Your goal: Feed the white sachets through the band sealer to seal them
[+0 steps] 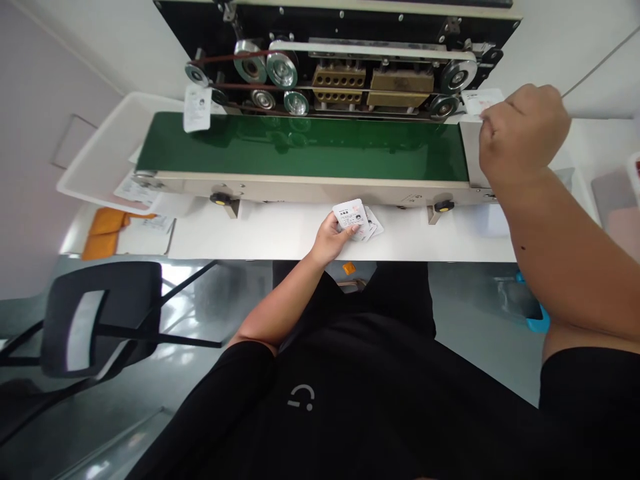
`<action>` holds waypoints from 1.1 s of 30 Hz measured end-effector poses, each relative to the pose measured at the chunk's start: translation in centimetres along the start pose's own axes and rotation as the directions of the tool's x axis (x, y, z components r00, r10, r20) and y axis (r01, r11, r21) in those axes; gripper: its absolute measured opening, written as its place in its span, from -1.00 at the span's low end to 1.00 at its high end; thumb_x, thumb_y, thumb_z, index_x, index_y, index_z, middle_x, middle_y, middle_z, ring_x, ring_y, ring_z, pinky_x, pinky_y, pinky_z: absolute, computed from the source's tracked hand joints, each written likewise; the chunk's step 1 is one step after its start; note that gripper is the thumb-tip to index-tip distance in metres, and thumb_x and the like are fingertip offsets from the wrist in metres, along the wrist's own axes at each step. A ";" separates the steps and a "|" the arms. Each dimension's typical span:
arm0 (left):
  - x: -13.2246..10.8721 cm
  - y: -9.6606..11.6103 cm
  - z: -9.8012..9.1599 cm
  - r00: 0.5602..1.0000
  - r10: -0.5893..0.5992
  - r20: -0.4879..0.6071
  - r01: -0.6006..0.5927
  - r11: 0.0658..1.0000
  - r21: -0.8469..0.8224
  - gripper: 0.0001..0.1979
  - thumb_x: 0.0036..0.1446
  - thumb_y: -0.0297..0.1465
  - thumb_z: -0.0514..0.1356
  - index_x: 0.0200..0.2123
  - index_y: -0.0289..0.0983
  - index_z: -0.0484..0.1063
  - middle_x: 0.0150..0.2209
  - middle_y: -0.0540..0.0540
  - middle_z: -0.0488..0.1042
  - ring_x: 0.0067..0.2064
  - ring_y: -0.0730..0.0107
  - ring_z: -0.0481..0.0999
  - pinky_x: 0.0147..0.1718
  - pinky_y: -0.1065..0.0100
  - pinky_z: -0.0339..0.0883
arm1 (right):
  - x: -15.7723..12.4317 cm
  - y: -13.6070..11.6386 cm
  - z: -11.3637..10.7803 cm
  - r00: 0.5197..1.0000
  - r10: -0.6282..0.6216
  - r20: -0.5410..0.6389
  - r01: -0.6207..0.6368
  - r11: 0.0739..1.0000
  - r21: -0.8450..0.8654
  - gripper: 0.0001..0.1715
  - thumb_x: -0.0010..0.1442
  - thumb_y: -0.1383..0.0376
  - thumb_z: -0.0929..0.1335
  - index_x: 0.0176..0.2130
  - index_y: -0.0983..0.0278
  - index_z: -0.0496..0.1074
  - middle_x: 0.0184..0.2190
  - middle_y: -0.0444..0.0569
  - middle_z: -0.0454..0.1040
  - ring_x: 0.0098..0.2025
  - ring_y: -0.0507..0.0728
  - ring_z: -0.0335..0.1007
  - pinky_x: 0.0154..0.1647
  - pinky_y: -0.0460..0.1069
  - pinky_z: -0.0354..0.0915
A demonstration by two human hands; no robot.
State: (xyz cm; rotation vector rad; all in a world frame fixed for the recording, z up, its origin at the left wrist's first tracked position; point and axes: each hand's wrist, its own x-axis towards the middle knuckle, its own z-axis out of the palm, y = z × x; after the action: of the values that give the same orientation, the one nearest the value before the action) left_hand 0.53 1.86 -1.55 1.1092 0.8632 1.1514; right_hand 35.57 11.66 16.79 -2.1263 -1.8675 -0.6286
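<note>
My left hand (pixel 331 239) is closed around a small fan of white printed pouches (pixel 351 212) over the white table's front edge, thumb on top. At the right end of the band sealer (pixel 397 88), my right hand (pixel 524 130) is closed with its fingers pinching the edge of another white pouch (pixel 481 99). That pouch lies at the sealer's side, by the end rollers, and my hand hides part of it. A further white pouch (pixel 197 110) hangs at the sealer's left end, above the green conveyor belt (pixel 310 150).
A translucent bin (pixel 95 163) with pouches in it stands left of the belt. Orange packets (pixel 104 233) lie on the table (pixel 250 240) in front of it. A black chair (pixel 105 320) is at the lower left. Black knobs (pixel 443 207) stick out below the belt.
</note>
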 end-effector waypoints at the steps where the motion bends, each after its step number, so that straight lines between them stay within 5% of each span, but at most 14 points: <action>1: 0.0 0.1 0.0 1.000 -0.005 0.000 0.005 1.000 0.003 -0.41 0.09 -0.10 0.51 0.10 -0.19 0.48 0.09 -0.20 0.65 0.10 0.09 0.66 0.09 0.10 0.55 | 0.3 -0.4 0.4 1.000 -0.021 0.009 0.021 1.000 0.009 -0.37 0.51 0.15 0.20 -0.32 0.52 0.60 -0.12 0.04 0.55 0.00 0.04 0.39 -0.22 0.10 0.04; 4: 0.0 0.2 0.0 1.000 -0.005 0.006 0.005 1.000 0.005 -0.42 0.10 -0.10 0.50 0.10 -0.20 0.47 0.08 -0.20 0.65 0.10 0.07 0.66 0.10 0.07 0.54 | 0.9 -2.4 1.0 0.998 -0.065 0.022 0.064 0.998 0.027 -0.21 0.56 0.09 0.08 -0.39 0.56 0.51 -0.14 0.02 0.54 0.02 0.02 0.38 -0.21 0.09 0.06; 11: -0.1 0.2 0.1 1.000 -0.021 -0.005 0.021 1.000 -0.019 -0.42 0.09 -0.13 0.51 0.11 -0.19 0.49 0.10 -0.19 0.65 0.11 0.07 0.65 0.11 0.06 0.54 | 0.8 -7.4 0.2 0.980 -0.199 0.019 0.194 0.971 0.137 -0.32 0.61 0.20 0.08 -0.30 0.52 0.51 -0.10 0.08 0.54 0.01 0.03 0.35 -0.15 0.02 0.15; 16: -0.1 0.2 0.1 1.000 -0.025 -0.014 0.024 1.000 -0.015 -0.42 0.08 -0.14 0.52 0.11 -0.20 0.50 0.10 -0.19 0.65 0.11 0.08 0.65 0.12 0.08 0.54 | -0.3 -8.7 -1.4 0.980 -0.191 0.049 0.178 0.964 0.200 -0.68 0.49 0.24 0.32 -0.03 0.43 0.56 0.10 0.13 0.49 0.12 0.17 0.33 -0.10 0.04 0.25; 20: -0.2 0.3 0.1 1.000 -0.016 -0.008 0.016 0.999 -0.032 -0.43 0.09 -0.14 0.51 0.11 -0.19 0.49 0.10 -0.19 0.65 0.10 0.08 0.66 0.11 0.06 0.55 | -5.2 -9.6 -2.5 0.977 -0.151 -0.152 0.197 0.912 0.360 -0.56 0.24 0.19 0.54 0.05 0.33 0.56 0.13 0.18 0.48 0.15 0.31 0.38 0.08 0.18 0.39; 22: -0.2 0.3 0.1 1.000 -0.017 0.002 0.017 0.999 -0.044 -0.43 0.10 -0.14 0.51 0.11 -0.20 0.48 0.10 -0.19 0.65 0.10 0.08 0.66 0.10 0.07 0.55 | -9.3 -10.4 -2.3 0.968 -0.134 -0.213 0.226 0.836 0.501 -0.67 0.30 0.17 0.47 0.00 0.27 0.56 0.03 0.15 0.52 0.08 0.29 0.45 0.11 0.23 0.44; 25: -0.1 0.1 0.1 1.000 -0.005 0.006 0.006 0.998 -0.061 -0.42 0.11 -0.13 0.51 0.12 -0.20 0.47 0.10 -0.19 0.65 0.09 0.09 0.67 0.09 0.09 0.56 | -15.7 -12.0 -0.8 0.987 -0.083 -0.139 0.159 0.668 0.727 -0.72 0.38 0.14 0.38 -0.02 0.22 0.54 -0.10 0.08 0.55 -0.12 0.19 0.51 -0.07 0.15 0.52; 28: 0.0 -0.5 -0.1 0.999 0.034 -0.002 -0.034 0.996 -0.080 -0.42 0.11 -0.13 0.50 0.12 -0.18 0.45 0.10 -0.16 0.65 0.08 0.12 0.68 0.08 0.12 0.56 | -20.1 -13.5 1.3 0.994 0.037 0.106 -0.110 0.467 0.877 -0.57 0.34 0.10 0.40 0.13 0.21 0.51 -0.01 0.09 0.56 -0.14 0.15 0.53 -0.25 0.05 0.53; 31: 0.3 -1.2 -0.3 0.997 0.077 0.018 -0.075 0.993 -0.095 -0.43 0.14 -0.14 0.49 0.14 -0.15 0.42 0.12 -0.14 0.64 0.10 0.14 0.67 0.09 0.14 0.56 | -21.6 -14.6 3.1 0.906 0.036 0.422 -0.422 0.176 0.890 -0.52 0.33 0.00 0.42 0.10 0.21 0.55 -0.02 0.07 0.59 -0.14 0.14 0.57 -0.24 0.04 0.57; 33: 0.4 -1.5 -0.4 0.995 0.092 0.036 -0.087 0.990 -0.110 -0.44 0.15 -0.16 0.49 0.15 -0.13 0.41 0.11 -0.11 0.64 0.11 0.16 0.67 0.08 0.16 0.56 | -21.7 -14.9 3.8 0.850 -0.003 0.526 -0.526 0.030 0.850 -0.57 0.32 -0.04 0.42 -0.06 0.23 0.61 -0.18 0.03 0.61 -0.23 0.12 0.58 -0.21 0.04 0.58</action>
State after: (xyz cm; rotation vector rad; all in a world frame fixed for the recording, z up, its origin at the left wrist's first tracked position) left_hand 0.59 2.30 -3.11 1.0873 0.7172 1.2312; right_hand 19.59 -3.40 1.86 -1.4229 -1.1472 1.0870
